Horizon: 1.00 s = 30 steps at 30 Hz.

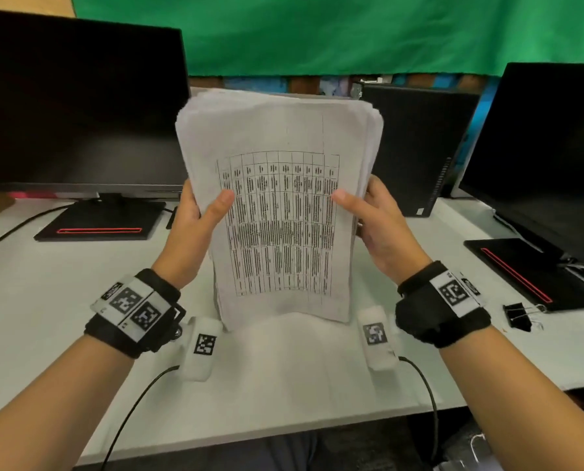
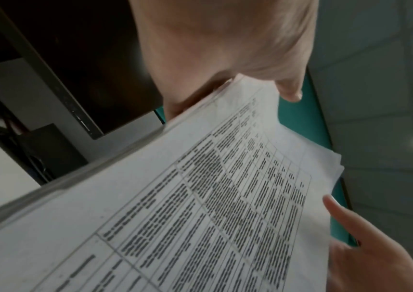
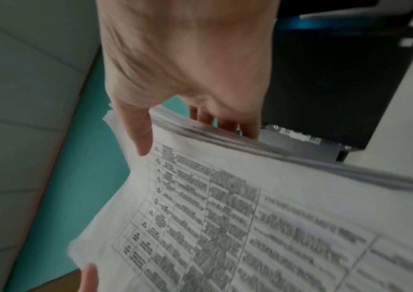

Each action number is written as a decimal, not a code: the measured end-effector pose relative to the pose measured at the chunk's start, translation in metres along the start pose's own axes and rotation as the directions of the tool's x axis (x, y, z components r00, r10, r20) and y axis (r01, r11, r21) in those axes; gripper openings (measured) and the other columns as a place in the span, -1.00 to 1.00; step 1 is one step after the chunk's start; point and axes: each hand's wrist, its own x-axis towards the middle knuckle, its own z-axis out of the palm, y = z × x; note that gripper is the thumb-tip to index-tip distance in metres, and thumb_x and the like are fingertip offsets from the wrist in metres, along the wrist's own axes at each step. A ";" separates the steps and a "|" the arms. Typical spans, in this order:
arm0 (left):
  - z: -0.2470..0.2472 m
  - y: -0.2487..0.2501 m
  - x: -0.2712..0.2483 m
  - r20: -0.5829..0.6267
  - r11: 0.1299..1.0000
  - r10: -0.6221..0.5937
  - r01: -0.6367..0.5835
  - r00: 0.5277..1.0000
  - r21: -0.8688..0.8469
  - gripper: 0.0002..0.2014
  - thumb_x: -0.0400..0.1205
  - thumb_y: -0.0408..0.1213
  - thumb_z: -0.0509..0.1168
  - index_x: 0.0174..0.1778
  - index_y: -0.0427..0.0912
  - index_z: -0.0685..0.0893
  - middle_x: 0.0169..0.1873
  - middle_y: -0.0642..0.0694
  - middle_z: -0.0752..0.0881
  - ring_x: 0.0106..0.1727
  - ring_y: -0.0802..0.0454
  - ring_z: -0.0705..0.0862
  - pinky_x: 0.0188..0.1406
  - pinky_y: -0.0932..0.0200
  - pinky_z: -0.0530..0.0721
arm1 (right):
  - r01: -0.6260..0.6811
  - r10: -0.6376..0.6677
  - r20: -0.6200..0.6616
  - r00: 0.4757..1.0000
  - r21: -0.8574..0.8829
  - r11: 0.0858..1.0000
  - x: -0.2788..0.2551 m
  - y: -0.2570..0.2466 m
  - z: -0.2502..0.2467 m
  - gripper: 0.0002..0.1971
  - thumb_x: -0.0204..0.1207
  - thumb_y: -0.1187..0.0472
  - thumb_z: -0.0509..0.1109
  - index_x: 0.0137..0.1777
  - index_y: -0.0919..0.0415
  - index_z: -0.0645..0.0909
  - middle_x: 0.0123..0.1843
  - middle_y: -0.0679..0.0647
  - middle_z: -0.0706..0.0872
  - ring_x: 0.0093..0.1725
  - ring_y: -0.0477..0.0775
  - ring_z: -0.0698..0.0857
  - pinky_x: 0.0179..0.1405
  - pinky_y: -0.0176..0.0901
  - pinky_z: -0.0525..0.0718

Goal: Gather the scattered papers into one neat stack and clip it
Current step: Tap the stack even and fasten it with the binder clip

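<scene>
2 hands held 1 stack of papers [image 1: 280,212] standing up on the table [image 1: 46,300].

The left hand [image 1: 195,226] gripped the left edge, thumb on the front page and fingers curled behind. The right hand [image 1: 375,226] gripped the right edge the same way. The bottom edge of the stack rested on the table. A black clip [image 1: 518,316] lay on the table to the right, well apart from the papers.
</scene>
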 end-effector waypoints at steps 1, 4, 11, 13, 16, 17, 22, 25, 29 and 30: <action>0.000 0.002 0.001 0.017 1.000 -0.019 0.019 1.000 -0.005 -0.23 0.43 0.18 0.37 0.54 0.04 0.31 0.39 0.09 0.59 0.38 0.13 0.60 0.38 -0.05 0.56 | -0.003 0.003 -0.002 1.000 0.010 1.000 -0.001 0.000 0.004 -0.41 0.51 0.12 0.49 0.52 0.11 0.41 0.31 0.03 0.74 0.23 0.02 0.77 0.16 0.00 0.75; -0.002 0.008 0.006 -0.065 0.997 -0.003 -0.002 0.998 -0.071 -0.28 0.47 0.13 0.35 0.52 -0.04 0.34 0.33 0.06 0.63 0.30 0.14 0.66 0.30 0.03 0.63 | -0.016 0.016 0.004 1.000 0.084 0.996 0.000 -0.002 0.013 -0.37 0.44 0.07 0.54 0.50 0.12 0.45 0.30 0.12 0.75 0.23 0.14 0.77 0.24 0.22 0.73; 0.003 0.019 0.012 -0.119 0.993 0.052 -0.064 0.991 -0.100 -0.18 0.41 0.18 0.31 0.55 -0.10 0.29 0.39 -0.11 0.57 0.35 0.00 0.62 0.34 -0.14 0.59 | -0.057 0.023 0.157 0.987 0.212 0.976 -0.002 -0.003 0.003 -0.56 0.24 -0.13 0.57 0.15 -0.11 0.74 0.20 0.06 0.82 0.23 0.12 0.78 0.25 0.12 0.73; 0.003 0.024 0.015 -0.160 0.981 0.049 -0.078 0.986 -0.176 -0.09 0.36 0.29 0.36 0.54 -0.13 0.28 0.39 -0.17 0.56 0.33 -0.07 0.64 0.30 -0.19 0.62 | -0.061 0.023 0.157 0.987 0.244 0.968 -0.002 -0.003 -0.002 -0.62 0.38 -0.17 0.51 0.17 -0.08 0.74 0.22 0.09 0.81 0.25 0.14 0.77 0.27 0.14 0.71; 0.007 0.028 0.017 -0.034 0.983 0.058 -0.063 0.998 -0.172 -0.03 0.25 0.40 0.42 0.44 -0.19 0.43 0.28 -0.18 0.66 0.30 -0.15 0.66 0.28 -0.20 0.62 | -0.059 0.009 0.174 0.985 0.281 0.958 -0.002 -0.006 -0.005 -0.62 0.20 -0.21 0.60 0.03 -0.15 0.82 0.10 0.05 0.85 0.13 0.08 0.82 0.06 0.04 0.80; 0.006 0.027 0.018 -0.032 0.978 0.066 -0.071 0.997 -0.196 -0.04 0.26 0.38 0.43 0.43 -0.22 0.44 0.26 -0.21 0.66 0.27 -0.18 0.67 0.23 -0.21 0.65 | -0.061 0.007 0.186 0.983 0.282 0.957 -0.003 -0.007 -0.006 -0.55 0.10 -0.24 0.64 0.00 -0.15 0.83 0.09 0.05 0.85 0.11 0.08 0.83 0.01 0.00 0.81; 0.005 0.022 0.023 0.141 0.990 0.026 -0.007 0.990 -0.138 -0.25 0.16 0.20 0.57 0.23 -0.04 0.58 0.01 0.03 0.80 0.07 0.05 0.77 -0.07 0.18 0.75 | -0.011 0.008 0.018 1.000 0.156 0.988 0.000 -0.009 -0.001 -0.29 0.18 -0.31 0.60 0.31 -0.01 0.65 0.21 0.09 0.80 0.21 0.10 0.78 0.21 0.12 0.74; 0.008 0.019 0.022 0.186 0.985 0.009 0.024 0.982 -0.172 -0.32 0.03 0.13 0.65 0.06 0.04 0.68 -0.09 0.03 0.82 -0.03 0.05 0.80 -0.16 0.19 0.75 | 0.072 -0.048 -0.361 0.931 0.054 0.996 0.001 -0.010 0.011 -0.22 0.46 -0.14 0.49 0.62 0.04 0.28 0.41 0.03 0.64 0.35 -0.02 0.67 0.43 0.19 0.59; 0.002 0.019 0.024 0.272 0.982 0.003 0.049 0.962 -0.185 -0.40 0.09 -0.02 0.61 0.08 0.07 0.70 -0.08 0.08 0.82 -0.01 0.12 0.78 -0.13 0.22 0.74 | 0.148 -0.167 -0.318 0.933 -0.083 0.985 -0.003 -0.010 0.014 -0.35 0.52 0.24 0.47 0.58 0.08 0.30 0.43 -0.04 0.59 0.40 -0.10 0.58 0.41 -0.06 0.56; 0.002 0.019 0.024 0.276 0.980 0.001 0.054 0.961 -0.193 -0.39 0.06 0.03 0.64 0.06 0.09 0.72 -0.07 0.08 0.82 0.00 0.12 0.78 -0.13 0.22 0.75 | 0.150 -0.163 -0.311 0.936 -0.067 0.986 -0.003 -0.011 0.014 -0.36 0.47 0.27 0.46 0.54 0.10 0.35 0.39 -0.04 0.62 0.36 -0.10 0.61 0.36 -0.09 0.57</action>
